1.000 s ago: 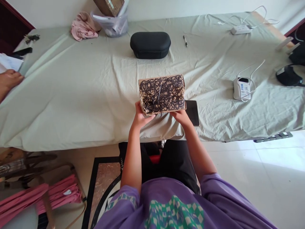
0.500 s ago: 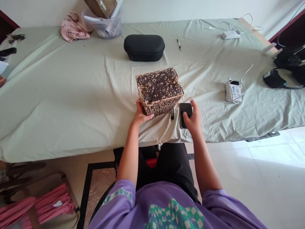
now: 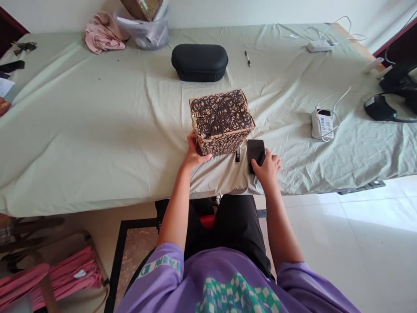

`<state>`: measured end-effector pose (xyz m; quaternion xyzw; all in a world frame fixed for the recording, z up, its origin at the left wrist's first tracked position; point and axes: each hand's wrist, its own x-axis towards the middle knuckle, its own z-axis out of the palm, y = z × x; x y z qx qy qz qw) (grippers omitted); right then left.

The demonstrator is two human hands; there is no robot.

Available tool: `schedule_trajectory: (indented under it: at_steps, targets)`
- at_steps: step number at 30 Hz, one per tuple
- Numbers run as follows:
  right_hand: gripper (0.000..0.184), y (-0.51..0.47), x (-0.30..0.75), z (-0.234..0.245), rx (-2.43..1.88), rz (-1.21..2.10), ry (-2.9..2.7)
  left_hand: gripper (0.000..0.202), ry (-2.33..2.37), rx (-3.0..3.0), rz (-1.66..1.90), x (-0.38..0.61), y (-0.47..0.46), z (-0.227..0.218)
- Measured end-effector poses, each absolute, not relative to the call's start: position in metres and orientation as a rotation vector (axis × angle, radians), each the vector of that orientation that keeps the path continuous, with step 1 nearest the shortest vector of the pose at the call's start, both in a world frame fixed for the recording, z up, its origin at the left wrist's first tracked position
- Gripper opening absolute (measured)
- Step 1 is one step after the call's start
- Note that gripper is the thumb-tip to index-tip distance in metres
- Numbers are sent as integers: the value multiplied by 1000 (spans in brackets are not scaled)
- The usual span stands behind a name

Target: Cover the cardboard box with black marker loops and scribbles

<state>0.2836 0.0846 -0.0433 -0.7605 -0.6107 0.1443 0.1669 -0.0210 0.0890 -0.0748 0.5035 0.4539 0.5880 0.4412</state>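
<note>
Touching a scribbled box (image 3: 221, 122), left hand (image 3: 195, 153) at corner, right hand (image 3: 267, 168) on smartphone (image 3: 255, 150)

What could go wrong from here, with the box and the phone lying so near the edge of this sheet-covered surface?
The phone lies under the right hand, close to the front edge of the sheet, so it might slip toward the tiled floor. The cardboard box, steadied by the left hand, sits on wrinkled cloth and could tip. The small black cylinder beside it could roll away if bumped.
</note>
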Motion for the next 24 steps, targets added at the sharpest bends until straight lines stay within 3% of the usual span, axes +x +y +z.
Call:
schedule_trajectory:
  at_steps: [5,10,16,24]
  targets:
    - [79,81,284,-43,-2061,446,-1673,106,1155,1240,1482,-24,93,-77]
    - [65,85,270,-29,-1482,699,-1671,102,1146,1085,1522,-35,96,-82]
    - [94,104,228,-10,-1048,1415,-1491,74,1137,824,1350,-24,107,-75]
    - [105,107,201,0,-1022,1290,-1605,104,1013,1091,1382,-19,113,-53]
